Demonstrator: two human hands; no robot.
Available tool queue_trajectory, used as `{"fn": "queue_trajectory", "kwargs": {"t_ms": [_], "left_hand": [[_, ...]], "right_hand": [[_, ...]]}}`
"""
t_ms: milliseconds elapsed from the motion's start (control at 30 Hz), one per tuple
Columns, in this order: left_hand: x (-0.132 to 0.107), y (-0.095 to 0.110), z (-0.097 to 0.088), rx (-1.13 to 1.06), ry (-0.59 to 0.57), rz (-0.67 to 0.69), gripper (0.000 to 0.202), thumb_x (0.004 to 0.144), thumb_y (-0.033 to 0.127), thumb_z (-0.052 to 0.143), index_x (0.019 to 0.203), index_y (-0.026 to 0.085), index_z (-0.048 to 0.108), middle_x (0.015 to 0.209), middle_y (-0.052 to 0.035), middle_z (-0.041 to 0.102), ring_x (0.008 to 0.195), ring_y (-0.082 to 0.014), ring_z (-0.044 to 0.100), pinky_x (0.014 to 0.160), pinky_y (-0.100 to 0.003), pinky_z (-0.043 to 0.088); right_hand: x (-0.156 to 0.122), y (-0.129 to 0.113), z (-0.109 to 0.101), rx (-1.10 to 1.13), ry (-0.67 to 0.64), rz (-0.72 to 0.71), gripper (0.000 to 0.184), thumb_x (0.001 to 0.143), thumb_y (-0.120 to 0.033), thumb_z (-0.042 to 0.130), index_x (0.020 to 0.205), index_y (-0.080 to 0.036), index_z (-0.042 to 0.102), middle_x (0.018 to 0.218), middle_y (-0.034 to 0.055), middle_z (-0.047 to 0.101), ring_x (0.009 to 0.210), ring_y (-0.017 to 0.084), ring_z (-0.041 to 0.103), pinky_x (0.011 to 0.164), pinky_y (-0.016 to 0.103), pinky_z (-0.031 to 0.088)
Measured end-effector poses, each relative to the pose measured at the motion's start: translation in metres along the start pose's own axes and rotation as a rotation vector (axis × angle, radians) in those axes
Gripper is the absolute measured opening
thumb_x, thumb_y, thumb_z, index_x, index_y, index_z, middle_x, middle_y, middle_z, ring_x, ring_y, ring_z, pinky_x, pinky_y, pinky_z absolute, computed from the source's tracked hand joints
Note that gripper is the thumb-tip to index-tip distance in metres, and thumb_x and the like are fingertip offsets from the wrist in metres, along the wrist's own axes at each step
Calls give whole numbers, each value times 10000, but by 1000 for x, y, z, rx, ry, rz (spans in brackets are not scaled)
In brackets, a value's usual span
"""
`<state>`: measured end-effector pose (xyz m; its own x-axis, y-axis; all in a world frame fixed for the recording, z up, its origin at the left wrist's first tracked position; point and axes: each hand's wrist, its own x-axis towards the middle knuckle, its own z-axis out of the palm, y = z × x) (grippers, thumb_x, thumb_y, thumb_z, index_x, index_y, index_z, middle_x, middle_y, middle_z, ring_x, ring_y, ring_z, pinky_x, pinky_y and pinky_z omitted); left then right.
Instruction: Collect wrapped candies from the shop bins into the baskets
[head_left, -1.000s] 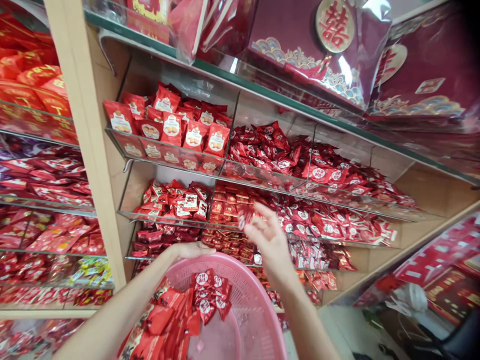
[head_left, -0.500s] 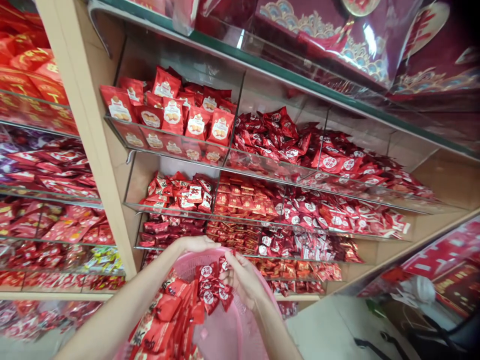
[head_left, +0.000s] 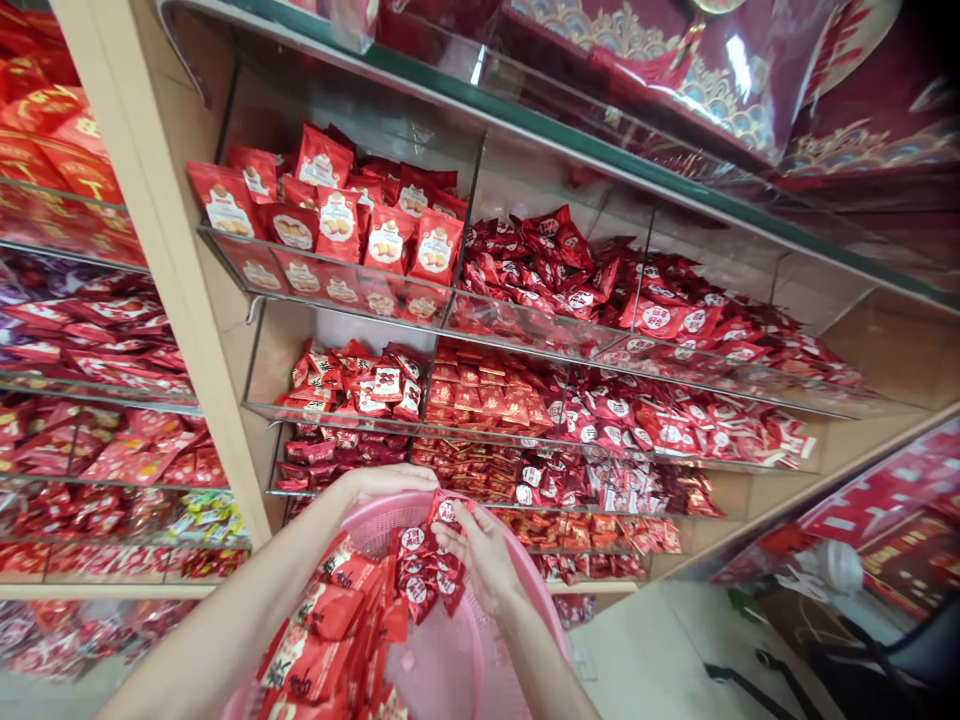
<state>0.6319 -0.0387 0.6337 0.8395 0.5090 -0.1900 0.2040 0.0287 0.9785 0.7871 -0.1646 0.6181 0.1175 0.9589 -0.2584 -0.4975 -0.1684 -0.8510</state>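
Note:
A pink plastic basket [head_left: 487, 650] sits low in the middle and holds many red snack packets [head_left: 352, 620]. My left hand [head_left: 379, 483] curls over the basket's far rim and grips it. My right hand [head_left: 480, 555] is inside the basket, fingers pinched on a small red packet with a white round label [head_left: 446, 512], just above a pile of like packets [head_left: 424, 580].
Glass shelves [head_left: 525, 345] straight ahead carry trays of red sweets and biscuit packets in several compartments. A cream wooden upright [head_left: 172, 280] divides them from more shelves on the left. Large dark red gift packs [head_left: 675, 60] lie on top. Grey floor shows lower right.
My right hand came down from the middle shelf into the basket and now lifts one packet slightly. The view has tilted a little lower. The left hand stays on the rim.

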Motion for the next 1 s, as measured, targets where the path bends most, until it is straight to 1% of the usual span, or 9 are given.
{"fn": "queue_trajectory", "kwargs": {"t_ms": [100, 167, 233, 333, 433, 600, 700, 833, 1000], "left_hand": [[0, -4, 1, -42, 19, -61, 373, 717, 524, 588, 750, 158, 652, 749, 1, 626, 695, -141, 531, 680, -246, 414], [2, -7, 1, -27, -25, -52, 335, 692, 485, 638, 721, 152, 648, 663, 25, 595, 612, -112, 496, 616, -226, 391], [6, -9, 0, 18, -57, -30, 293, 661, 435, 688, 706, 148, 651, 616, 43, 575, 580, -94, 475, 595, -210, 368], [8, -8, -1, 62, -89, -14, 277, 654, 418, 697, 688, 146, 659, 598, 47, 586, 582, -94, 484, 604, -208, 367], [9, -5, -1, 75, -107, -22, 274, 643, 411, 704, 662, 142, 659, 577, 47, 588, 575, -98, 489, 604, -212, 376], [9, -7, 1, 63, -59, -16, 274, 637, 412, 703, 659, 143, 656, 567, 57, 565, 557, -88, 474, 581, -197, 374], [7, -7, 1, 45, -42, -33, 291, 647, 427, 690, 700, 142, 672, 602, 40, 604, 567, -96, 503, 585, -202, 390], [3, -2, 0, 50, -79, -63, 291, 647, 413, 697, 758, 144, 707, 675, 2, 676, 617, -120, 555, 627, -224, 414], [4, 1, 1, 130, -94, -60, 247, 578, 374, 754, 678, 151, 715, 620, 24, 666, 588, -113, 544, 604, -222, 407]], "right_hand": [[1, 0, 1, -22, 41, -21, 327, 619, -399, 720, 767, -146, 574, 755, 10, 618, 728, 159, 660, 660, 238, 530], [1, 2, 2, -48, 43, -14, 346, 609, -408, 724, 779, -139, 588, 749, 14, 617, 687, 154, 658, 644, 247, 533], [0, 3, 2, -69, 36, -10, 361, 599, -413, 728, 792, -136, 601, 746, 12, 611, 647, 144, 653, 625, 249, 534], [-1, 4, 2, -102, 42, -9, 377, 618, -446, 705, 821, -140, 619, 794, 18, 615, 617, 134, 649, 589, 241, 530], [-1, 4, 0, -127, 44, -12, 389, 673, -488, 645, 842, -138, 629, 854, 40, 629, 635, 142, 654, 594, 246, 529], [2, 6, -5, -117, 24, -27, 404, 703, -492, 615, 853, -118, 631, 835, 70, 653, 699, 175, 659, 637, 267, 533], [5, 5, -7, -94, 50, -27, 401, 709, -496, 607, 858, -123, 622, 837, 71, 662, 701, 172, 659, 644, 268, 533], [9, 1, -7, -64, 116, -83, 390, 710, -510, 598, 811, -133, 599, 810, 67, 666, 697, 170, 658, 635, 263, 531], [8, 0, -1, -48, 110, -56, 378, 689, -508, 621, 796, -149, 570, 782, 56, 669, 691, 170, 660, 599, 249, 526]]}}
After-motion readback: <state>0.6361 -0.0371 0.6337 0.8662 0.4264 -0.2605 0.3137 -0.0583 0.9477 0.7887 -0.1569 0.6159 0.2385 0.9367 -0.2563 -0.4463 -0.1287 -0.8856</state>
